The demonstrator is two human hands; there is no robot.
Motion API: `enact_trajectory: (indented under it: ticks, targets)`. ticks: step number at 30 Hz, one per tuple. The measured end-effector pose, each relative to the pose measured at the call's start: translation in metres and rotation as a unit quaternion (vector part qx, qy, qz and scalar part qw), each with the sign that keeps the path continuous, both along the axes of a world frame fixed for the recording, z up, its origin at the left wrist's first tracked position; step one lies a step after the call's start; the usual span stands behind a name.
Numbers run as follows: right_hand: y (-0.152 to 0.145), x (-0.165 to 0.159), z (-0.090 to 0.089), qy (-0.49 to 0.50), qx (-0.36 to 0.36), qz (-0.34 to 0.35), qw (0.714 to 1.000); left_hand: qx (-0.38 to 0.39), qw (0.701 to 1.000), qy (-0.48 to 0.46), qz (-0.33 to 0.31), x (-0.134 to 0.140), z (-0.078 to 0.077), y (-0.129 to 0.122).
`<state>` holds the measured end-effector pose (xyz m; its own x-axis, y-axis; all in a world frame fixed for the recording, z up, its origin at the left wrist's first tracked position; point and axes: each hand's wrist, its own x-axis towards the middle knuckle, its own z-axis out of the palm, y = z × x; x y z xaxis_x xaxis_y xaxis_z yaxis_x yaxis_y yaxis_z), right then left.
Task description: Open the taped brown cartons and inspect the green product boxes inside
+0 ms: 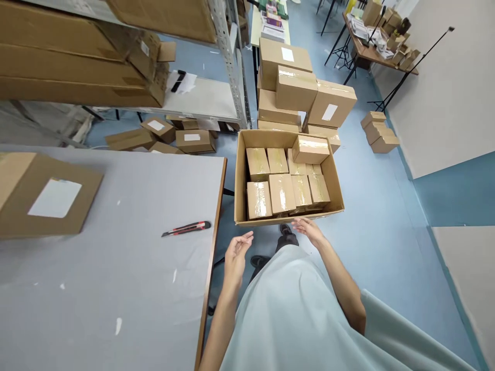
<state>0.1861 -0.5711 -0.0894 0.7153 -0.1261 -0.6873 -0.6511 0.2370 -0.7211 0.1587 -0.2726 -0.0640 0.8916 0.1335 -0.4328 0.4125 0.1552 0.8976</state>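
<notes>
A large open cardboard carton (pixel 240 175) stands on the blue floor in front of me, filled with several small taped boxes (pixel 282 192); one small box (pixel 310 148) lies on top at the far right. My left hand (pixel 236 252) hovers open and empty below the carton's near left corner, beside the table edge. My right hand (pixel 308 229) is open, fingers spread, just under the carton's near rim; whether it touches the rim I cannot tell.
A grey table (pixel 108 268) lies to my left with a red and black utility knife (pixel 186 228) and a labelled cardboard box (pixel 46 196). Stacked sealed boxes (pixel 297 87) stand behind the carton. Metal shelving (pixel 228 56) holds flat cartons. More boxes (pixel 379 131) sit by the right wall.
</notes>
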Motion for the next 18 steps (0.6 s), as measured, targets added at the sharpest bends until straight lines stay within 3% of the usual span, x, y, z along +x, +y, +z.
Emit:
enact_trajectory:
  ticks: [5,10,18]
  targets:
    - [-0.04,0.04,-0.018,0.005,0.005,-0.065,0.998,0.037,0.998,0.017,-0.044,0.043,-0.003,-0.022]
    - [-0.101,0.102,-0.035,0.001,-0.001,-0.132,0.991,0.059,0.995,0.017,-0.075,0.109,-0.01,-0.065]
    - [-0.189,0.237,-0.065,-0.038,0.011,-0.19,0.981,0.067,0.99,0.045,-0.112,0.228,-0.048,-0.143]
